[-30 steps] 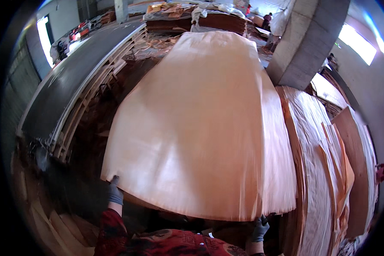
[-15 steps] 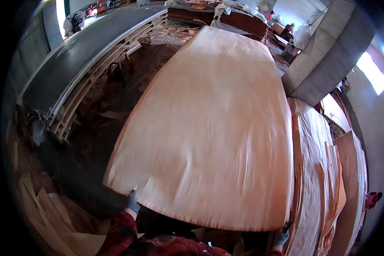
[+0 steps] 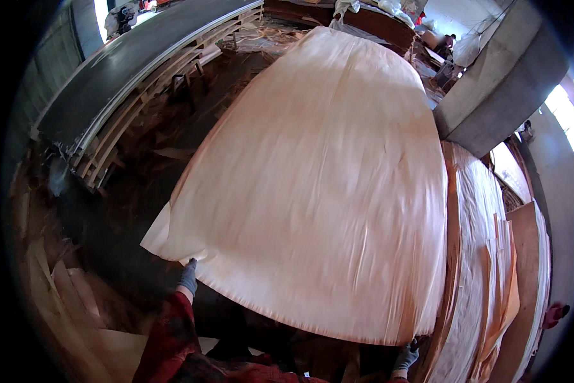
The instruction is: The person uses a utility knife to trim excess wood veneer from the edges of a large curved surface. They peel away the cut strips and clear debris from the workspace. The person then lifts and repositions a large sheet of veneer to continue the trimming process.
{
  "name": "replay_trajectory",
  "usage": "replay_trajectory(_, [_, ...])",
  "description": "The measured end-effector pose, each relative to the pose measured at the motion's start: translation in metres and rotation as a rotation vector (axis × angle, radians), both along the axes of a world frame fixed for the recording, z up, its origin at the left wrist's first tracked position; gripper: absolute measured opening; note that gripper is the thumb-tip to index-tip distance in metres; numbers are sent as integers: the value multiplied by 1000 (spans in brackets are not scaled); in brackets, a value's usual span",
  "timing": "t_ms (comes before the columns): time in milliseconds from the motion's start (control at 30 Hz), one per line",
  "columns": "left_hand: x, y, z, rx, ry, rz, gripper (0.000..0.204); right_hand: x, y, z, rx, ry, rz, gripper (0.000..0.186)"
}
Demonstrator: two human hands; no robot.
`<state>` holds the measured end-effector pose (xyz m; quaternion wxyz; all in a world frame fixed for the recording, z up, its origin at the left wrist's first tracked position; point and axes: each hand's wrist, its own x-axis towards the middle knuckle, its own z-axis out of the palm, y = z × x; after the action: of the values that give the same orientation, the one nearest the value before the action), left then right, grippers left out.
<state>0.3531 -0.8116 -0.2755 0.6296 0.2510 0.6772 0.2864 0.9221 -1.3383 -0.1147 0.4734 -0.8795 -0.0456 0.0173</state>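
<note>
A wide, pale sheet of wood veneer (image 3: 319,185) fills the middle of the view, its surface rippled and its far end on the stack. At its near left edge my left hand (image 3: 188,274), in a grey glove, pinches the border, and the corner beside it sticks out and lifts. My right hand (image 3: 407,355), also gloved, is at the near right corner, closed on the edge beside something dark and small that I cannot make out. Both arms wear red sleeves.
On the left runs a long dark-topped table (image 3: 140,64) on a wooden frame. A concrete pillar (image 3: 491,83) rises at the right. Beside the sheet stand further veneer stacks (image 3: 472,242). Veneer scraps (image 3: 76,287) lie at lower left. A person (image 3: 446,45) is far off.
My left hand has moved forward and slightly left, raising the near left corner of the veneer. My right hand has shifted a little left. The view has shifted slightly.
</note>
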Motion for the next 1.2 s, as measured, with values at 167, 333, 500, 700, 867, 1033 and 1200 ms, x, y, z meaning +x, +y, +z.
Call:
replay_trajectory(167, [-8, -31, -7, -92, 28, 82, 58, -69, -26, 24, -197, 57, -53, 37])
replay_trajectory(333, [10, -26, -28, 186, -11, 113, 54, -64, 6, 35, -244, 44, -53, 32])
replay_trajectory(500, [56, 51, -8, 238, 167, 202, 56, -26, 31, 0, -94, 83, 5, 32])
replay_trajectory(700, [116, 36, 180, 460, 805, -244, 46, -28, 26, -24, -64, 146, -10, 32])
replay_trajectory(867, [168, -59, 295, 953, 552, -306, 25, -19, 13, -43, -34, 183, -61, 32])
replay_trajectory(1033, [168, -116, 301, 1329, 743, -463, 9, -2, 0, -44, -234, -501, 155, 43])
replay_trajectory(1200, [141, -121, 243, 604, 197, 142, 25, -5, 3, 13, -8, 186, -80, 35])
